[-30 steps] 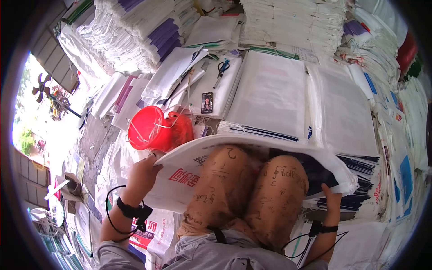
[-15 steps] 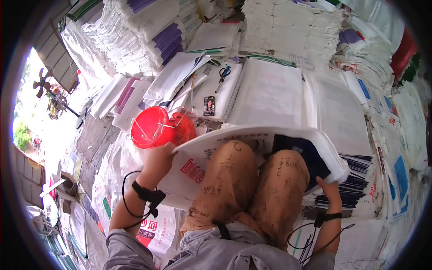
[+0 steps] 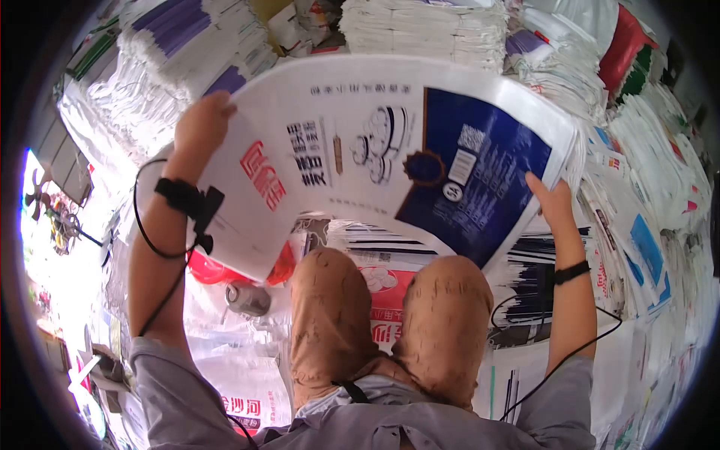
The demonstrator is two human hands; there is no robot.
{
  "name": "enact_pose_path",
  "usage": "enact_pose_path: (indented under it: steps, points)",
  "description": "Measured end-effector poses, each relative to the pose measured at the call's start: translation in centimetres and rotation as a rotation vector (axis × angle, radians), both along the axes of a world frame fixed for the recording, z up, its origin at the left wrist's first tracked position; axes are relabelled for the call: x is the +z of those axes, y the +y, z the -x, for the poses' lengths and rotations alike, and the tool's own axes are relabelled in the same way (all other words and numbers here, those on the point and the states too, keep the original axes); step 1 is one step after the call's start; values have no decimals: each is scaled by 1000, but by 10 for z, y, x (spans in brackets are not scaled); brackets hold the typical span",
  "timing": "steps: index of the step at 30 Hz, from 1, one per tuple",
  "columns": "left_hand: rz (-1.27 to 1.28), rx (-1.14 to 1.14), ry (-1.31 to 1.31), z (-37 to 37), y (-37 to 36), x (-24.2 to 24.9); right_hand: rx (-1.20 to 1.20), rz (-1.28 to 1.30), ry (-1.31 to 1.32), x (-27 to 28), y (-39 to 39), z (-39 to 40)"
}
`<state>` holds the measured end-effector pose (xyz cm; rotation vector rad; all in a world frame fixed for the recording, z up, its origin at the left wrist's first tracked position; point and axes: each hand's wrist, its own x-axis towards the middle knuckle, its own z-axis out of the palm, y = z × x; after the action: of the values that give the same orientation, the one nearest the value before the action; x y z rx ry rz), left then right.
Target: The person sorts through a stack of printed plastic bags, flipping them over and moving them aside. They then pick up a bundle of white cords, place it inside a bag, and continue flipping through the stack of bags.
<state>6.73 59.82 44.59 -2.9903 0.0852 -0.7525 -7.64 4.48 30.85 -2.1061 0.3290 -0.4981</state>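
Observation:
A thick, limp bundle of white printed flour sacks (image 3: 281, 112) is held up over my knees, bowed between both hands. It carries red and black lettering, and a dark blue panel lies toward its right end. My left hand (image 3: 204, 131) grips the upper left edge, its fingers closed over the rim. At the right end, my right hand (image 3: 553, 202) clasps the edge with the thumb on the printed face and the other fingers mostly hidden behind. Several sack layers show along the right edge.
Under the bundle's lower left part sits a red bucket (image 3: 212, 270), partly covered, beside a grey can (image 3: 248, 299). Tall sack piles (image 3: 424, 34) rise at the back. More stacked sacks (image 3: 637, 232) line the right side. A fan (image 3: 37, 195) stands far left.
Both hands have lifted the sack bundle up and away from my knees, so its printed face shows. It now hides the phone and scissors and partly covers the red bucket.

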Motion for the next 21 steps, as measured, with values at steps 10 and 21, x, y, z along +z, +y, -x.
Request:
enact_pose_path:
  steps: [10,21]
  points:
    - [-248,-127,-178,-240,-108,42,58,-748,-42,-97,6,-157]
    - [-661,-590,-426,-414,-375,-129,-309,-1543,259,-351,76,-198]
